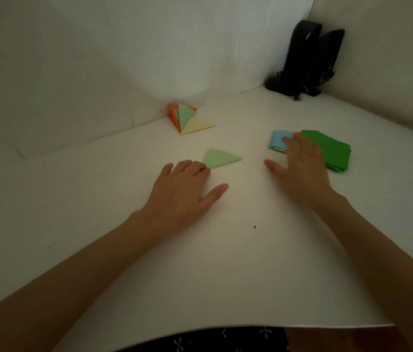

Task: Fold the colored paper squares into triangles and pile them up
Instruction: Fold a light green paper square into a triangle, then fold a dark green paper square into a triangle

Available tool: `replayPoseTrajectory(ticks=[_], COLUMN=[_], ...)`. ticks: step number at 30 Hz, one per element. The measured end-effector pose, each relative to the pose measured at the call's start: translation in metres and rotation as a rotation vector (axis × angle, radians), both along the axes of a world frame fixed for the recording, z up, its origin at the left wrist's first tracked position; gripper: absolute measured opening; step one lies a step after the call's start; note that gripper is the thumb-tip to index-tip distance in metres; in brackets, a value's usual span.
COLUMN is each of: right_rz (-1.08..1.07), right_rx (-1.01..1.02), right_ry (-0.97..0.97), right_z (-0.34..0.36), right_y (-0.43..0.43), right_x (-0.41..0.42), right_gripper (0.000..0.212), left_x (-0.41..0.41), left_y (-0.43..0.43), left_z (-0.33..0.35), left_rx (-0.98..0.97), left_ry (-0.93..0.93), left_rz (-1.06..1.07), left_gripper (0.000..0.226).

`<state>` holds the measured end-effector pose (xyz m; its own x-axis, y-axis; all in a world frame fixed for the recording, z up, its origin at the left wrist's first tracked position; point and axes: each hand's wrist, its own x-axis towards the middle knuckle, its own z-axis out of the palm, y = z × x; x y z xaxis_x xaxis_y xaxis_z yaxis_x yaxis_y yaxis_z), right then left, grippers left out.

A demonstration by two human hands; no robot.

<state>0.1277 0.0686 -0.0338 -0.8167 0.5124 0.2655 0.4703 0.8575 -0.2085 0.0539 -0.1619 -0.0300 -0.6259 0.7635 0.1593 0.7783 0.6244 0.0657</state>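
Left hand [185, 185] flat, grip wide, touching the pale green triangle [222, 158]; right hand [300, 165], grip wide, over the paper squares [333, 149].

Gap between triangle pile [190, 121], square stack [332, 148]; speakers [309, 57] fill corner.

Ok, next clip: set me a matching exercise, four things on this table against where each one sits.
Things:
1. light green triangle
2. pile of folded triangles
3. unfolded squares
4. black speakers

Places:
A. far right corner
B. under the right hand
C. against the back wall
D. at the left hand

Pairs: 1-D, 2-C, 3-B, 4-A
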Motion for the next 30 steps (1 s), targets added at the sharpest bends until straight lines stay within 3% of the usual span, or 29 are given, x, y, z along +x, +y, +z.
replayPoseTrajectory(ticks=[3,8,12,15,19,22,24,26,28,30], right_rz=[-0.222,-0.205,-0.133,-0.118,-0.14,-0.07,0.003,0.155,0.368,0.564], right_rx=[-0.039,-0.196,0.004,0.08,0.092,0.176,0.2,0.258,0.376,0.425], right_ry=[-0.076,0.062,0.054,0.051,0.056,0.066,0.185,0.376,0.51,0.554], right_z=[-0.003,0.001,0.006,0.006,0.003,0.0,0.002,0.009,0.015,0.014], right_y=[0.025,0.029,0.02,0.019,0.012,0.01,0.008,-0.002,-0.022,-0.045], right_x=[0.014,0.018,0.019,0.02,0.014,0.011,0.012,0.013,0.016,0.016], right_gripper=[0.069,0.058,0.031,0.026,0.039,0.032,0.027,0.02,0.009,0.009], left_x=[-0.034,-0.079,-0.092,-0.093,-0.085,-0.056,-0.025,0.004,0.017,0.016], left_y=[0.022,0.039,0.041,0.041,0.043,0.041,0.037,0.033,0.032,0.029], left_z=[-0.002,-0.002,-0.001,-0.003,-0.005,0.0,0.006,0.015,0.019,0.015], left_rx=[-0.004,0.011,0.026,0.068,0.255,0.52,0.71,0.879,1.027,1.108], left_ry=[-0.002,-0.007,0.014,0.014,0.046,-0.003,-0.243,-0.768,-1.402,-1.718], left_rz=[0.097,0.212,0.232,0.236,0.21,0.097,0.036,0.09,0.191,0.247], left_gripper=[0.07,0.05,0.047,0.046,0.042,0.047,0.034,0.017,0.029,0.054])
